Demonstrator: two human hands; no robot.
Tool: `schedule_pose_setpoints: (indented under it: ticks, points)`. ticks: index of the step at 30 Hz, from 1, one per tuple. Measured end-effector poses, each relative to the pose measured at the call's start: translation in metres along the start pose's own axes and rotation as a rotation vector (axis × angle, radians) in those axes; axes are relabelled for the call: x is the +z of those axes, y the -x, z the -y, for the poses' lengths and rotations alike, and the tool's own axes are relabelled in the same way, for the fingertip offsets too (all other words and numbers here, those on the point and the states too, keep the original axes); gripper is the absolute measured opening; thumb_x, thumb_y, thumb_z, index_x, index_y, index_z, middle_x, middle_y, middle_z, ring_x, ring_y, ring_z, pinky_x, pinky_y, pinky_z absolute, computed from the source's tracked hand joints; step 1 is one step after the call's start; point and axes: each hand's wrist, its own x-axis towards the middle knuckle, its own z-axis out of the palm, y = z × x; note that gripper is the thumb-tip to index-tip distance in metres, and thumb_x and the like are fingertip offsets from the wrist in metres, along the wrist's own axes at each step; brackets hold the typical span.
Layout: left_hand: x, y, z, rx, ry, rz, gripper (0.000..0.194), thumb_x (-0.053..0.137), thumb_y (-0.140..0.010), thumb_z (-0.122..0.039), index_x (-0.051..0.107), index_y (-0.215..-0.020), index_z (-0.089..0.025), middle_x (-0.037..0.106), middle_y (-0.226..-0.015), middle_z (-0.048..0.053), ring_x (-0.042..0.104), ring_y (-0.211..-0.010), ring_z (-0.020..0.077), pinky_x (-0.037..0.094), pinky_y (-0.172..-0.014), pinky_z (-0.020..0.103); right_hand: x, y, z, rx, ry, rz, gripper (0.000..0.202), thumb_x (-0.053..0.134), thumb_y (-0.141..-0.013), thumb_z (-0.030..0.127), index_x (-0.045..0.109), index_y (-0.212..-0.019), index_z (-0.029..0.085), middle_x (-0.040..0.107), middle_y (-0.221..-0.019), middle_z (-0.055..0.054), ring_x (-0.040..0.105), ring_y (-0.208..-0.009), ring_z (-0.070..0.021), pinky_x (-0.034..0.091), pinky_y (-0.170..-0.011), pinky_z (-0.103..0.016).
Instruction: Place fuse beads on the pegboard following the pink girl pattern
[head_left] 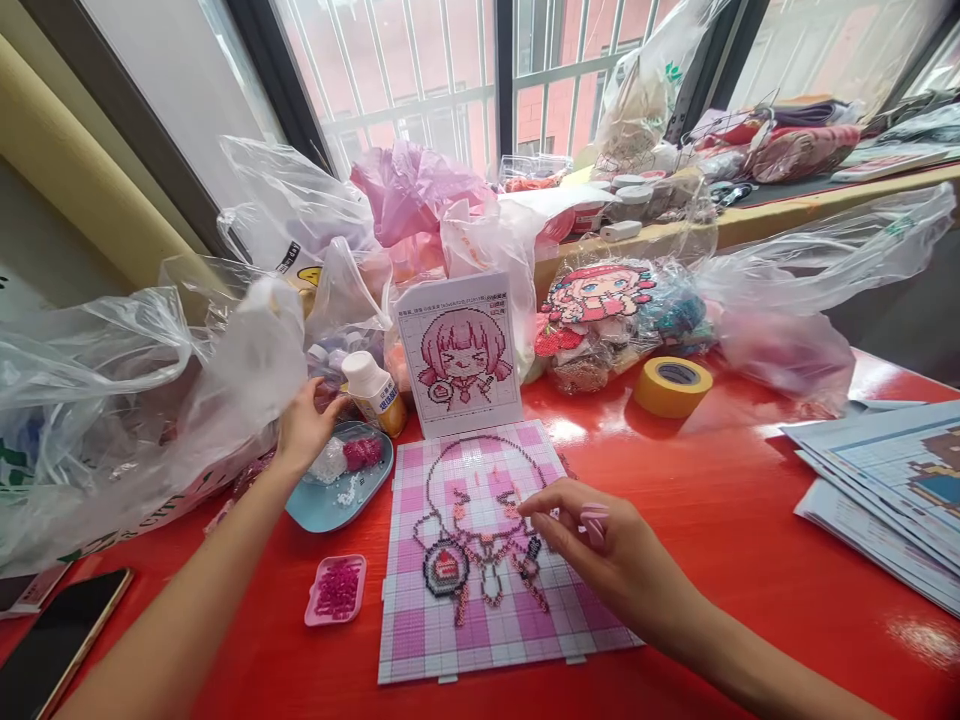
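Observation:
My right hand (pixel 607 540) is over the right part of a pink-and-white pegboard (pixel 409 630), thumb and forefinger drawn together in a pinch; anything between the tips is too small to make out. A pink striped piece sits around one of its fingers. On the board, a bead outline (pixel 429 490) forms a cartoon figure with a round cake plate. My left hand (pixel 304 430) reaches over a blue tray (pixel 319 515), beside a white-capped bottle (pixel 373 392) and a plastic bag (pixel 255 350). Its thumb and forefinger are apart, the other fingers partly hidden. White and magenta bead packets (pixel 349 455) lie in the tray.
A printed pattern card (pixel 463 355) stands behind the board. Left of the board is a pink dish of magenta beads (pixel 336 590). Yellow tape (pixel 673 386) and paper sheets (pixel 892 490) lie to the right, a phone (pixel 64 640) at left. Bags line the back.

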Motion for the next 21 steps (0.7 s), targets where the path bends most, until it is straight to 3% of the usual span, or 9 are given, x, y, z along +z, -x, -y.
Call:
schedule_pose_setpoints:
  ticks: [2, 4, 7, 9, 12, 14, 17, 21]
  points:
    - [-0.015, 0.016, -0.006, 0.064, -0.06, 0.049, 0.032, 0.061, -0.085, -0.03, 0.059, -0.113, -0.015, 0.061, -0.118, 0.009, 0.057, -0.108, 0.0248, 0.044, -0.094, 0.047, 0.0, 0.001, 0.0, 0.002, -0.016, 0.003, 0.025, 0.048, -0.088, 0.037, 0.067, -0.089, 0.02, 0.062, -0.077, -0.003, 0.056, -0.066, -0.0125, 0.046, -0.059, -0.021]
    - [-0.036, 0.041, -0.007, 0.102, -0.099, 0.094, 0.028, 0.061, -0.079, -0.031, 0.065, -0.103, -0.017, 0.067, -0.111, 0.009, 0.058, -0.106, 0.0272, 0.042, -0.095, 0.041, 0.0, 0.002, 0.001, 0.005, -0.02, 0.001, 0.025, 0.048, -0.089, 0.037, 0.067, -0.089, 0.021, 0.062, -0.076, -0.002, 0.056, -0.065, -0.0124, 0.046, -0.059, -0.021]
    - [-0.068, 0.088, 0.004, 0.082, -0.143, 0.129, 0.029, 0.059, -0.073, -0.045, 0.069, -0.087, -0.022, 0.071, -0.089, 0.006, 0.062, -0.083, 0.0277, 0.047, -0.082, 0.04, 0.0, 0.003, 0.003, -0.005, 0.011, -0.001, 0.024, 0.049, -0.089, 0.038, 0.067, -0.088, 0.022, 0.056, -0.067, 0.0, 0.052, -0.059, -0.0121, 0.044, -0.055, -0.022]
    - [-0.08, 0.12, 0.018, 0.029, -0.142, 0.178, 0.039, 0.064, -0.064, -0.056, 0.069, -0.087, -0.025, 0.069, -0.085, 0.003, 0.061, -0.073, 0.0249, 0.048, -0.069, 0.034, 0.0, 0.004, 0.004, -0.01, 0.029, 0.0, 0.023, 0.05, -0.088, 0.038, 0.067, -0.087, 0.022, 0.054, -0.064, 0.001, 0.049, -0.056, -0.0121, 0.043, -0.053, -0.023]
    - [-0.081, 0.159, 0.037, 0.017, -0.04, 0.383, 0.054, 0.074, -0.055, -0.058, 0.069, -0.099, -0.028, 0.067, -0.09, 0.003, 0.058, -0.069, 0.0211, 0.047, -0.063, 0.029, 0.002, 0.005, 0.007, -0.011, 0.036, 0.01, 0.023, 0.05, -0.088, 0.038, 0.068, -0.086, 0.023, 0.053, -0.063, 0.001, 0.048, -0.055, -0.0124, 0.043, -0.053, -0.024]
    - [-0.075, 0.175, 0.043, -0.003, 0.026, 0.393, 0.064, 0.078, -0.054, -0.053, 0.065, -0.112, -0.03, 0.066, -0.101, 0.004, 0.058, -0.073, 0.0211, 0.047, -0.064, 0.028, 0.005, 0.006, 0.008, -0.008, 0.034, 0.027, 0.024, 0.05, -0.089, 0.038, 0.068, -0.086, 0.023, 0.054, -0.063, 0.001, 0.05, -0.056, -0.0129, 0.044, -0.054, -0.025]
    - [-0.066, 0.183, 0.039, -0.028, 0.105, 0.384, 0.052, 0.074, -0.061, -0.046, 0.066, -0.111, -0.031, 0.061, -0.108, 0.004, 0.058, -0.079, 0.0211, 0.047, -0.067, 0.029, 0.009, 0.008, 0.008, 0.0, 0.039, 0.047, 0.025, 0.05, -0.089, 0.038, 0.068, -0.086, 0.022, 0.055, -0.063, 0.0, 0.051, -0.057, -0.0135, 0.045, -0.055, -0.026]
    - [-0.065, 0.179, 0.022, -0.021, 0.149, 0.43, 0.038, 0.073, -0.064, -0.046, 0.068, -0.097, -0.028, 0.062, -0.096, 0.003, 0.055, -0.073, 0.0197, 0.045, -0.065, 0.028, 0.013, 0.011, 0.007, 0.029, 0.032, 0.088, 0.025, 0.049, -0.089, 0.038, 0.068, -0.088, 0.022, 0.058, -0.066, 0.0, 0.054, -0.06, -0.0141, 0.047, -0.058, -0.027]
